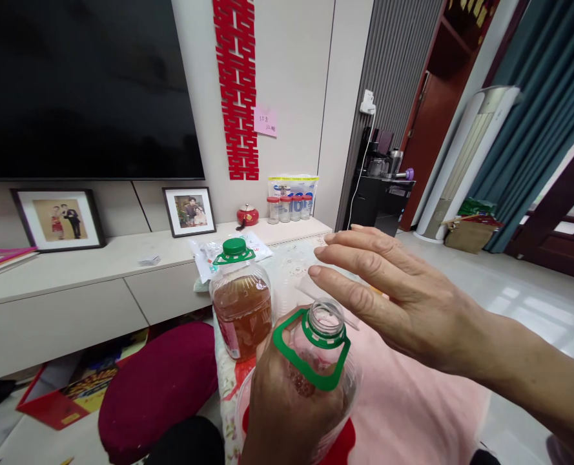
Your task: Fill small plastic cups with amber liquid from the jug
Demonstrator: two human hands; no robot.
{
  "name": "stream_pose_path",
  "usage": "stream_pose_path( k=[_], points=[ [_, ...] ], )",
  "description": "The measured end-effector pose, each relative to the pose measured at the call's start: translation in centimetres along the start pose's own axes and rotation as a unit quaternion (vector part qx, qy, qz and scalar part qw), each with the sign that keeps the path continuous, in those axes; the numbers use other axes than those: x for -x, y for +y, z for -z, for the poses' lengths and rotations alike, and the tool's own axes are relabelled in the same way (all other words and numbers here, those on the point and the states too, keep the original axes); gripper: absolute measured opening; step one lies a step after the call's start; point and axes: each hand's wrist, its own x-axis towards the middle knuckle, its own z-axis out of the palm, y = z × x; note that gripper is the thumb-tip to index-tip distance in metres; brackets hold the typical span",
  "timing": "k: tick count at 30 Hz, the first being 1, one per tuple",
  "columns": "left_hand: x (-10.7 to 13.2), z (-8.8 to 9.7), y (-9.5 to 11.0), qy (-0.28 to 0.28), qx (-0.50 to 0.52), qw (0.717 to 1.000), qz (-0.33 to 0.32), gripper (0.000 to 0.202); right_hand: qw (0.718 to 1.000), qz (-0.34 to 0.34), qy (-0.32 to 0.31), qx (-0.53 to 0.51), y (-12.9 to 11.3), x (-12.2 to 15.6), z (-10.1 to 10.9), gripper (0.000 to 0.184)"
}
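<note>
A clear plastic jug with an uncapped mouth stands in front of me, a green handle ring around its neck. My left hand is wrapped around the jug just below the mouth, partly through the ring. Over the far right side of the mouth hovers my right hand, its fingers stretched out and its thumb hidden. A thin translucent piece lies behind the mouth, too faint to name. To the left is a larger jug of amber liquid, closed by a green cap.
Pink cloth covers the table's right part. A maroon round stool stands lower left. Along the white cabinet are framed photos, a red pot and several small red-lidded jars.
</note>
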Motion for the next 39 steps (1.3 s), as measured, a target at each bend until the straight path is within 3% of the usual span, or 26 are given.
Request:
stream_pose_path(
  k=[6,10,18,24,29,31,34,35,37,39],
  points=[
    [-0.1,0.1,-0.1,-0.018,-0.017,1.0,-0.008,0.019,1.0,0.002,0.002,-0.001,0.0,0.1,0.0,0.029],
    [0.2,0.0,-0.5,0.01,-0.03,0.999,0.012,0.035,1.0,0.002,0.004,-0.007,0.0,0.1,0.1,0.028],
    [0.4,0.0,-0.6,-0.001,-0.03,0.999,-0.023,0.036,1.0,0.024,0.005,-0.001,0.3,0.0,0.1,0.027],
    [-0.2,0.2,-0.1,-0.02,-0.009,0.999,-0.042,0.013,1.0,0.02,0.021,-0.011,0.4,0.0,0.0,0.028],
    [-0.2,0.2,-0.2,0.01,-0.057,0.996,-0.068,0.033,1.0,0.01,0.012,-0.016,0.3,0.3,-0.3,0.033],
    [-0.5,0.1,0.2,0.019,-0.045,0.996,-0.078,0.031,0.999,-0.025,0.018,-0.037,0.5,0.6,-0.6,0.035],
    [-0.8,0.1,0.4,-0.012,-0.031,0.995,-0.097,0.005,0.987,-0.111,0.035,-0.113,1.3,1.8,-1.5,0.037],
    [-0.8,0.3,0.1,-0.019,-0.039,0.995,-0.088,0.007,0.976,-0.152,0.042,-0.147,1.6,2.4,-2.1,0.04],
    [-0.6,0.9,-1.0,-0.005,-0.086,0.994,-0.067,0.02,0.935,-0.268,0.052,-0.227,2.4,4.1,-3.6,0.051],
    [-0.3,1.8,-2.5,-0.01,-0.096,0.994,-0.05,0.024,0.844,-0.424,0.065,-0.324,3.0,6.2,-5.6,0.057]
  ],
)
